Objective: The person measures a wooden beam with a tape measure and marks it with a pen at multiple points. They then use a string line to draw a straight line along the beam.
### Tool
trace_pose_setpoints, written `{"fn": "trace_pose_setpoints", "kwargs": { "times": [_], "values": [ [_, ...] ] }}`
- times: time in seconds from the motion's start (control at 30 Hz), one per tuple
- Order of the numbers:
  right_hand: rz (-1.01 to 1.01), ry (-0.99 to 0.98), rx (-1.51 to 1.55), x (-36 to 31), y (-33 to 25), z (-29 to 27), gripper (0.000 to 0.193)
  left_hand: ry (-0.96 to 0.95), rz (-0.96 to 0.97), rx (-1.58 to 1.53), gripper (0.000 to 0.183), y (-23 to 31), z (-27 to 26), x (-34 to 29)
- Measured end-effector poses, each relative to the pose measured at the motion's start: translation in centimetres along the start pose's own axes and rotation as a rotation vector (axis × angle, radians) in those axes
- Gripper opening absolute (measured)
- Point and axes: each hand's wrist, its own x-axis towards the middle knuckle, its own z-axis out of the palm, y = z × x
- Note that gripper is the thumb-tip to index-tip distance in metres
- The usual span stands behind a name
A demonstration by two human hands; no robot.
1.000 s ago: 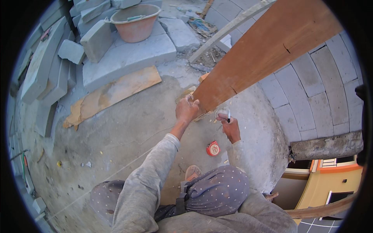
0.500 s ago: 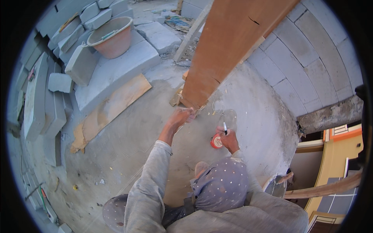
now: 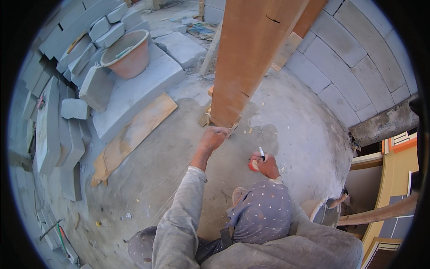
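At the foot of a tall brown wooden board (image 3: 244,54), my left hand (image 3: 213,138) is closed, with its fingertips beside the board's lower corner. Whatever it pinches is too small to make out. My right hand (image 3: 268,166) sits lower and to the right, closed around a round red reel-like thing (image 3: 254,164) with a pale face. A white marker pen with a dark part (image 3: 261,153) sticks up out of the same hand. Thin pale string (image 3: 172,195) runs over the concrete floor beside my left forearm.
Grey blocks (image 3: 139,96) are stacked at the left, with a pinkish bucket (image 3: 130,56) on top. A loose plywood strip (image 3: 134,134) lies on the floor before them. A block wall (image 3: 345,62) rises at the right. Hand tools (image 3: 62,240) lie at the lower left.
The view has shifted, and the board looks more upright in it. My left hand stays by the board's foot, its fingers more bunched. The right hand keeps the pen and the red thing.
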Motion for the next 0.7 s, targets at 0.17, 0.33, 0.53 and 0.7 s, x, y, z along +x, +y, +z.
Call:
{"fn": "trace_pose_setpoints", "kwargs": {
  "times": [0.17, 0.33, 0.53, 0.7],
  "values": [
    [0.029, 0.002, -0.092, 0.1, -1.0, 0.5, 0.031, 0.071, 0.116, 0.303, 0.019, 0.7, 0.3, -0.4],
    [0.063, -0.051, 0.034, -0.1, -1.4, 1.0, 0.031, 0.121, 0.191, 0.372, 0.017, -0.4, 0.7, -0.1],
    [-0.139, -0.163, 0.014, 2.3, 3.6, 0.2, 0.03, 0.042, 0.27, 0.734, 0.017, -1.5, 2.0, 1.6],
    [0.049, -0.304, 0.123, 7.2, 3.3, 0.1, 0.024, 0.13, 0.448, 0.749, 0.018, 0.8, -1.0, 0.3]
  ]
}}
